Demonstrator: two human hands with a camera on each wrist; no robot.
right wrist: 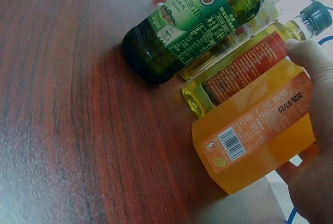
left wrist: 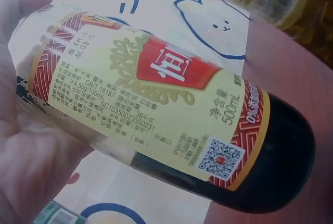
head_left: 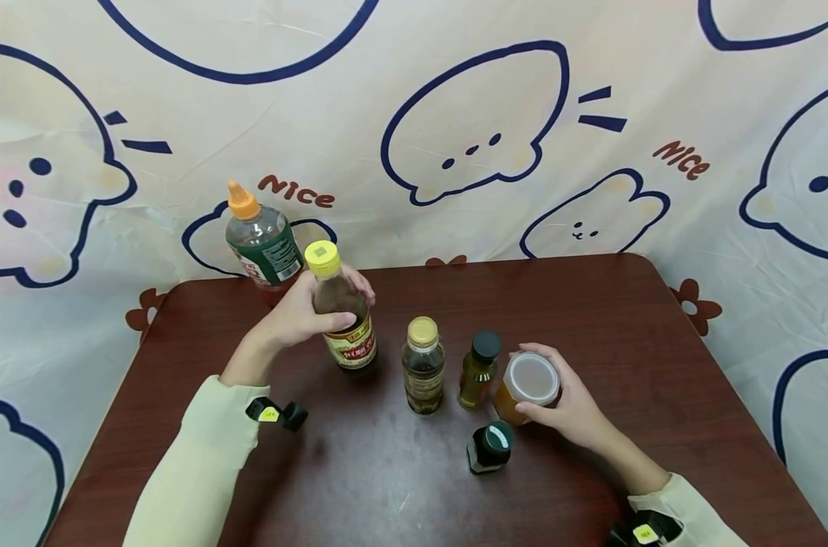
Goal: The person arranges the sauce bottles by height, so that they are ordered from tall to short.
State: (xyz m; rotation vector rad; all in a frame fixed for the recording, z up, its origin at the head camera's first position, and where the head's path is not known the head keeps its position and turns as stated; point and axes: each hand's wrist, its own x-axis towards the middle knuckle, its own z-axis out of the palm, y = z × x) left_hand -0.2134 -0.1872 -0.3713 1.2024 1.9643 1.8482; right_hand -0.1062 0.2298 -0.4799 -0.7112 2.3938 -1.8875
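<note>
My left hand (head_left: 304, 308) grips a vinegar bottle (head_left: 355, 346) with a yellow cap and dark contents, its thumb and fingers around the upper body. In the left wrist view, the cream and red label of that bottle (left wrist: 156, 94) faces the camera. At the right, my right hand (head_left: 574, 403) holds a jar (head_left: 532, 378) with a pale lid and orange contents, fingers and thumb around its sides. The right wrist view shows the jar's (right wrist: 255, 135) flat-sided body and barcode label, its base low by the tabletop.
Left of the jar stand a small black-capped oil bottle (head_left: 478, 376) and a yellow-capped bottle (head_left: 424, 372). Nearer the front is a green-capped olive oil bottle (head_left: 489, 448). A green-labelled squeeze bottle (head_left: 267, 247) with an orange nozzle stands at the back left of the brown table (head_left: 359, 486).
</note>
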